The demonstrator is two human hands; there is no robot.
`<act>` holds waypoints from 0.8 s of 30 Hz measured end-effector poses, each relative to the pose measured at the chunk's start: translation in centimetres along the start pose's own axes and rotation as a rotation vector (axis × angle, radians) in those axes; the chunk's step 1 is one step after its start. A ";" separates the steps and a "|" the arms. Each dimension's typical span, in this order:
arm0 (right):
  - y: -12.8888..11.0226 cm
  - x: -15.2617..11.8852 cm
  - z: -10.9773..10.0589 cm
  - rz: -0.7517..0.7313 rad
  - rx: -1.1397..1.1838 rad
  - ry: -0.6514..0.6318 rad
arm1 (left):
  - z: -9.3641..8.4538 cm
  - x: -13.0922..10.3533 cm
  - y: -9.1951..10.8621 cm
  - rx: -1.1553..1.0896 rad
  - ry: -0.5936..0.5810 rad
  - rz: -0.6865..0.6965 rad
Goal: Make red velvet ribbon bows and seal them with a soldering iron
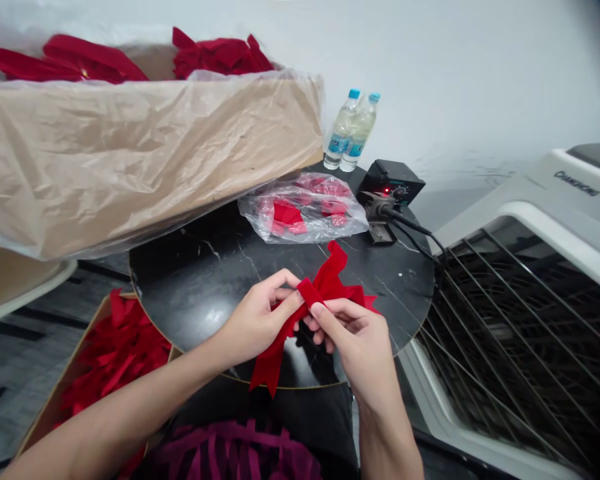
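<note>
Above the front part of a round black marbled table, both hands pinch a red ribbon at its folded middle. My left hand has thumb and fingers closed on the left side of the fold. On the fold's right side, my right hand presses with its thumb, its other fingers curled underneath. One notched ribbon end hangs down past the table's front edge, and other parts stick out behind and to the right of my hands. The fingers hide part of the ribbon.
A plastic-lined box of red bows overhangs the back left. Behind my hands lie a clear bag, two bottles and a black device with cables. Red ribbons fill a floor box; a white heater stands right.
</note>
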State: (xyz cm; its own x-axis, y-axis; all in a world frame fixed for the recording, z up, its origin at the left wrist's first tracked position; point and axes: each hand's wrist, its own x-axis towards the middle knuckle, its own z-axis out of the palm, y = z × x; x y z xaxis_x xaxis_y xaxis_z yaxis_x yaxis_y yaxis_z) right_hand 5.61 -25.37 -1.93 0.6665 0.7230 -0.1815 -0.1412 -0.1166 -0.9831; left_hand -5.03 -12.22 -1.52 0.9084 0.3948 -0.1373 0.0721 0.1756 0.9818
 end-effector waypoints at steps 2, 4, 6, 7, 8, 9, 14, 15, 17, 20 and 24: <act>0.1 0.0 0.1 0.011 0.024 0.005 | 0.0 -0.3 0.2 0.079 0.015 0.026; 0.1 0.0 0.4 0.012 0.044 0.006 | 0.0 -0.4 0.3 0.157 0.052 0.065; 0.1 -0.1 0.7 0.017 0.057 0.014 | 0.1 -0.5 0.3 0.208 0.095 0.108; 0.1 -0.2 0.9 0.015 0.063 0.017 | 0.1 -0.5 0.3 0.216 0.112 0.125; 0.1 -0.2 1.0 0.010 0.066 0.019 | 0.1 -0.5 0.2 0.215 0.121 0.134; 0.0 -0.3 1.2 0.001 0.065 0.018 | 0.1 -0.5 0.1 0.209 0.128 0.135; 0.3 -1.0 1.3 -0.060 0.037 0.064 | 0.1 -0.6 0.0 0.106 0.184 0.117; 0.5 -1.2 1.3 -0.065 0.043 0.089 | 0.1 -0.6 0.1 0.082 0.192 0.119; 0.9 -1.5 1.3 -0.068 0.067 0.127 | 0.1 -0.7 0.1 0.048 0.199 0.127; 1.4 -1.7 1.5 -0.082 0.117 0.142 | 0.2 -0.7 0.2 0.026 0.197 0.142; 1.5 -1.6 2.0 -0.126 0.139 0.173 | 0.5 -0.7 0.3 -0.002 0.220 0.155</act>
State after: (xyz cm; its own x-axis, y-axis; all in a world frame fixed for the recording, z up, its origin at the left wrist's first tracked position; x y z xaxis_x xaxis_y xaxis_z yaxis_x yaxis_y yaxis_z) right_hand 2.84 -25.35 -3.11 0.7988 0.5974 -0.0706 -0.1402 0.0709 -0.9876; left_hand -5.41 -12.92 -1.11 0.7970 0.6038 -0.0112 -0.0615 0.0996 0.9931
